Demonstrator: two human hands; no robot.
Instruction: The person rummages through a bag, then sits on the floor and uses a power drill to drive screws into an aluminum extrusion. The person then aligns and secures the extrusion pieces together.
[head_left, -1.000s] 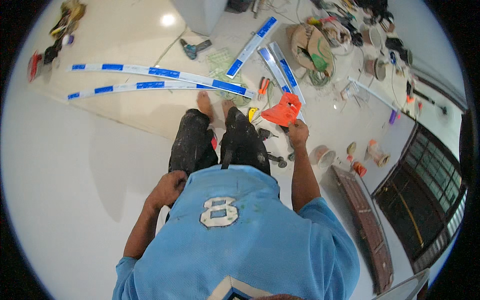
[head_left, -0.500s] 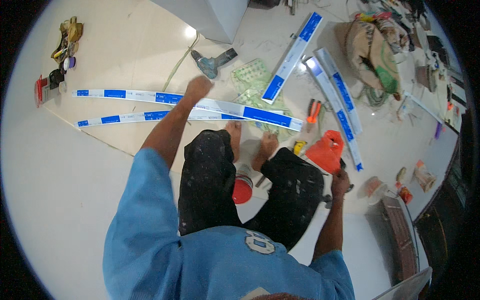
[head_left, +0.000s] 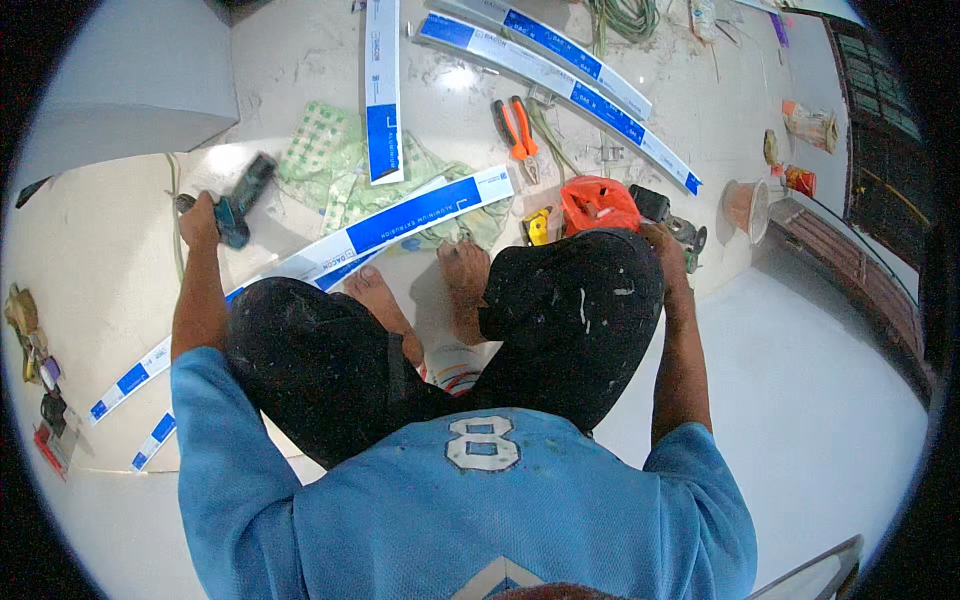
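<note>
- Left hand (head_left: 198, 212): grip closed around the handle of a dark teal power drill (head_left: 243, 198), which lies low over the floor to the left of the long blue-and-white strip (head_left: 400, 220); the low hold suggests the tool is being lifted from, or rested on, the floor beside the work.
- Right hand (head_left: 660, 240): reaches down past the right knee to a dark tool (head_left: 672, 222) just right of the strip's end; whether the fingers have closed on it cannot be told.
- Bare feet (head_left: 462, 275): one rests at the strip's near edge, seemingly steadying it.
- Orange casing (head_left: 598, 203) and orange-handled pliers (head_left: 515, 128): kept within arm's reach beyond the strip's right end.
- Green checked cloth (head_left: 335, 160): spread under the strip, perhaps as padding.
- Further strips (head_left: 560, 75): laid beyond the pliers.
- Surface and room: pale polished floor (head_left: 800, 380), glossy and reflective; a dark grille (head_left: 885, 150) stands far right of the strip.
</note>
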